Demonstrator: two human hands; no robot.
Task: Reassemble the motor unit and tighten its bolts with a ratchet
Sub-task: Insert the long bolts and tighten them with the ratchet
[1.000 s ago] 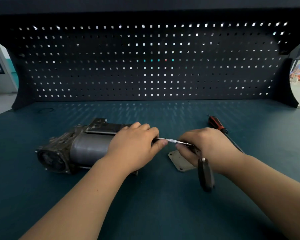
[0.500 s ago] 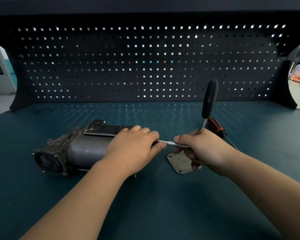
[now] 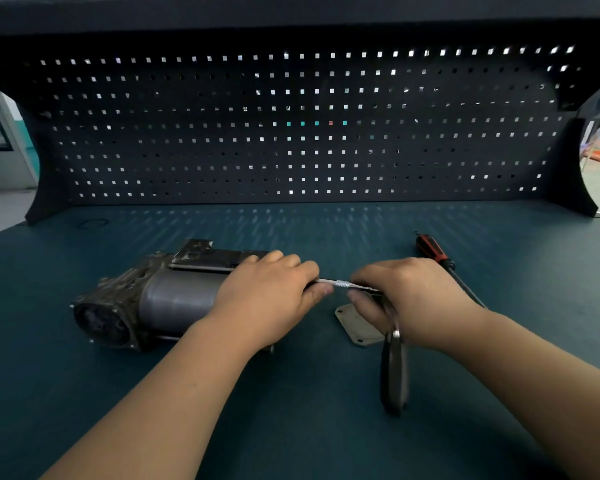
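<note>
Bolt tightening is in hand. The left hand curls over the motor unit; the right hand grips the ratchet head. The next move probably calls for a handle swing, extension kept aligned.

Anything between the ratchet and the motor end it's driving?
Nothing visible. The ratchet reaches from the right hand straight to the motor, its tip hidden under the left hand. The loose plate lies on the bench beneath.

The grey motor unit (dirty cast housing at left) lies on its side; the ratchet reaches its right end, black handle pointing nearward.
</note>
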